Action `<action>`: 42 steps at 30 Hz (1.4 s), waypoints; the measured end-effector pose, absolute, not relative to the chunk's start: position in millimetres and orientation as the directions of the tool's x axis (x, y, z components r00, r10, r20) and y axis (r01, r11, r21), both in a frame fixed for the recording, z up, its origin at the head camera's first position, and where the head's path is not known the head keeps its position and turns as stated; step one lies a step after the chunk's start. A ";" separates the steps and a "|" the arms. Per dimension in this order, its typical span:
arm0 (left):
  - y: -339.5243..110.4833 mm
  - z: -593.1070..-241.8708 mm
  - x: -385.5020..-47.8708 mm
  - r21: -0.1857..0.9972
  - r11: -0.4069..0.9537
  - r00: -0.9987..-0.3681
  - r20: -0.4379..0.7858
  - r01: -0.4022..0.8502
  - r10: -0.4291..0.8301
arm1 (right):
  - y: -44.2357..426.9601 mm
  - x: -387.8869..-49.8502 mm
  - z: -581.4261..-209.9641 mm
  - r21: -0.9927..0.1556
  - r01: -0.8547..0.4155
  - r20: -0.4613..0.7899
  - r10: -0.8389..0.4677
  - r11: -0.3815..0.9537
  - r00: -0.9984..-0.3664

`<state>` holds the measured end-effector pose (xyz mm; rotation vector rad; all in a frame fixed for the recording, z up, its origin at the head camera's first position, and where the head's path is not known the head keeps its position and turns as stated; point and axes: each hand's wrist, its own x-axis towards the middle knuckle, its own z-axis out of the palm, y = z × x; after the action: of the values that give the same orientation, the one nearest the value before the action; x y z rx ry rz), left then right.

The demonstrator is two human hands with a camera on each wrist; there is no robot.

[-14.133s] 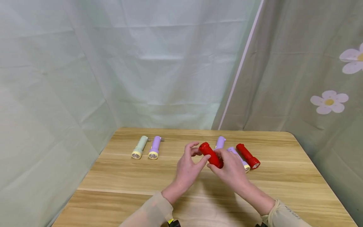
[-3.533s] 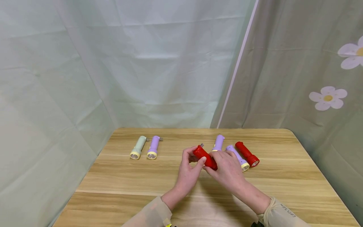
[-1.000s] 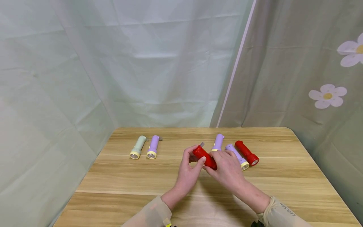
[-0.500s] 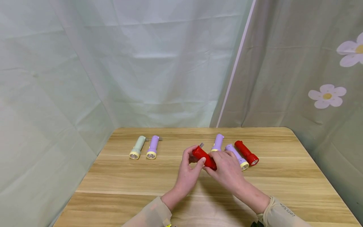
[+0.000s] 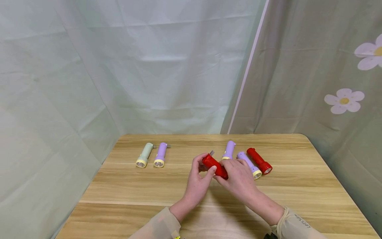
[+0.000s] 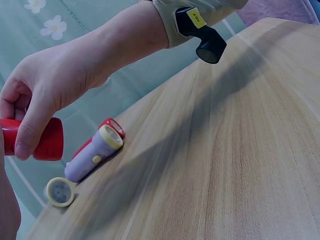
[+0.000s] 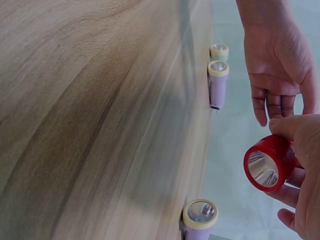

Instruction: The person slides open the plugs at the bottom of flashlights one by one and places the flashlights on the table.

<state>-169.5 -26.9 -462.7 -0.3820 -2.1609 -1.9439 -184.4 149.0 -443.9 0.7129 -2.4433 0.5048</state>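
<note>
Both my hands hold one red flashlight over the middle of the table, tilted with its tail toward the far left. My left hand pinches the tail end between thumb and fingers. A small grey metal plug sticks out from that end. My right hand grips the lamp end, which the head view hides behind the fingers. In the right wrist view the red lamp rim and its reflector face the camera. Just beyond my right hand lie a purple flashlight and another red flashlight.
A third flashlight on the right, also purple, lies farther back. At the table's far left lie a pale green flashlight and a purple one, each with a metal plug out. Cloth curtains stand behind the table.
Since the earliest frame, the grey plug has come out of the red flashlight's tail, and the flashlight has shifted slightly left. Over the last second the hands hold nearly still.
</note>
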 end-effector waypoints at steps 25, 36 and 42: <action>-26.3 -462.8 -170.2 0.946 0.099 -0.951 0.306 0.309 0.037 | 149.0 -184.3 -444.9 -0.218 -0.572 0.586 -0.363 0.791 -0.725; -26.6 -462.2 -169.6 0.950 0.099 -0.956 0.293 0.295 0.034 | 148.9 -184.2 -444.9 -0.241 -0.565 0.582 -0.348 0.789 -0.735; -27.3 -460.7 -170.1 0.956 0.106 -0.962 0.272 0.274 0.030 | 149.0 -185.0 -444.8 -0.245 -0.562 0.584 -0.342 0.790 -0.736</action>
<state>-170.1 -27.3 -460.7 -0.3063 -2.1911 -1.9619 -185.0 149.0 -444.8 0.6721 -2.4544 0.5600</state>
